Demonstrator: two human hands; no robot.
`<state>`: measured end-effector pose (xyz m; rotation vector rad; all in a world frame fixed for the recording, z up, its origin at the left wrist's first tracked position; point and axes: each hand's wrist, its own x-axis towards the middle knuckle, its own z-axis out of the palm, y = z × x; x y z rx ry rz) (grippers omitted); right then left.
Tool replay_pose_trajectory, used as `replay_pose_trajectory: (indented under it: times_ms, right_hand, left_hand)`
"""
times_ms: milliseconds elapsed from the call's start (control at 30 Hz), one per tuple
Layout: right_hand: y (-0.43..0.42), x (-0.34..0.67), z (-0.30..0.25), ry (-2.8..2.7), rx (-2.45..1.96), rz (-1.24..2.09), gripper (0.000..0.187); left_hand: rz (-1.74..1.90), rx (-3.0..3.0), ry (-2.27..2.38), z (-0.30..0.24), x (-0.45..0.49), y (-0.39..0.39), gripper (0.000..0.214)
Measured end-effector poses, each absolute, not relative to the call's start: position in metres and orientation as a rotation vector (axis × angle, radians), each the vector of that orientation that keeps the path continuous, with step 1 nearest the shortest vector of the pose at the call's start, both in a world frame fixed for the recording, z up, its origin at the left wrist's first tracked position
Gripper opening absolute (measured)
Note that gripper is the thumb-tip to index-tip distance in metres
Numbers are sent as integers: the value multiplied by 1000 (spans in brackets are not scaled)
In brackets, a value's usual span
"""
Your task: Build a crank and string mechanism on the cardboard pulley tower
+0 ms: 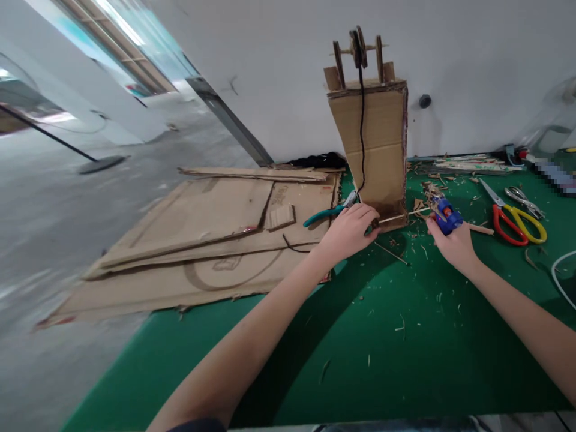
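Observation:
A tall cardboard tower [373, 144] stands on the green table [360, 336], with a wooden spool frame on top and a black cord running down its front. My left hand [348, 231] is closed at the tower's base, pinching a thin wooden stick [396, 218] that lies against the bottom edge. My right hand [452, 240] is wrapped round a small blue glue gun [445, 216], its tip pointing toward the tower's lower right corner.
Flat cardboard sheets [202, 240] overhang the table's left edge. Teal-handled pliers [326, 213] lie left of the tower. Red-and-yellow scissors [517, 222] and metal pliers [524, 201] lie at the right. Wood scraps litter the table; sticks lie along the wall.

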<state>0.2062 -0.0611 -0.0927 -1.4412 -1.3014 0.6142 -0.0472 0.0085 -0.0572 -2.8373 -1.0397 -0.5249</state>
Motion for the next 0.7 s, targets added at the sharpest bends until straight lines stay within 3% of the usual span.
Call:
replay_pose_trajectory:
  times_ms: [367,700]
  right_hand:
    - [-72,202,-92,-1444,-1439,968,37]
    - [-72,188,-89,-1173,-1312,845,40]
  left_hand:
    - [-523,-2862,-975,-56,-52,10,24]
    - [-323,-2664,-1231,-60,-52,-6,45]
